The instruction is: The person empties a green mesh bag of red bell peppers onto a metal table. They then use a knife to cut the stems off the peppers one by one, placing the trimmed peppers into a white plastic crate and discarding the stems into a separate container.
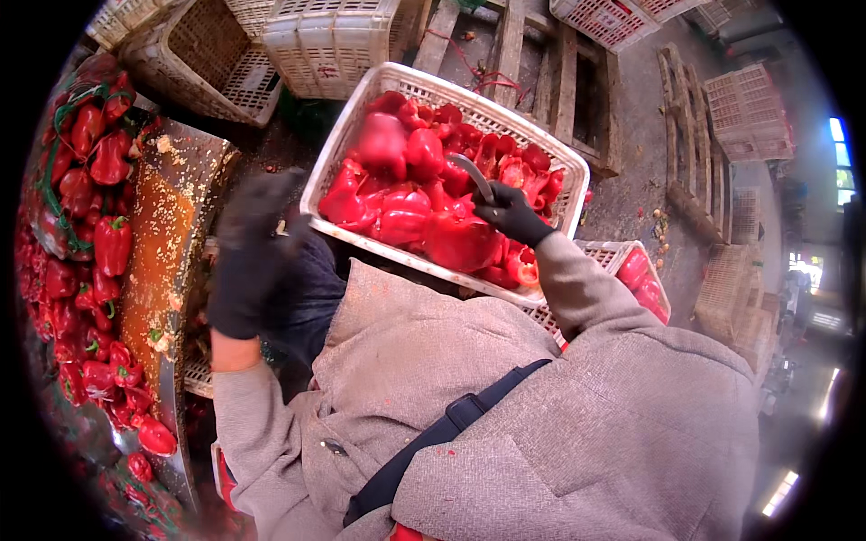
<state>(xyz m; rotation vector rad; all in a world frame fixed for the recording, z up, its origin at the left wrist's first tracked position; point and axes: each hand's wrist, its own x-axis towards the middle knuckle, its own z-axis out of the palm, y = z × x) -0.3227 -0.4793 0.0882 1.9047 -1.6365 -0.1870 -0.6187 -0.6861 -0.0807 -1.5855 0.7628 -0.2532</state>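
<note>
Before me stands a white plastic crate (446, 270) holding many red bell peppers (406, 213), several cut open. My right hand (511, 209), in a black glove, grips a small curved knife (472, 174) over the peppers, its blade pointing up and left. One blurred pepper (382, 140) lies or moves at the crate's upper left; which, I cannot tell. My left hand (254, 250), also black-gloved and blurred by motion, is outside the crate at its left, above my leg. Its fingers and anything in them are unclear.
On the left a metal-edged table (169, 223), strewn with pale seeds, bears a heap of whole red peppers (111, 247) and green netting. Empty plastic crates (203, 61) stand beyond. Wooden pallets (565, 88) lie past the crate. Another crate of peppers (636, 277) sits at right.
</note>
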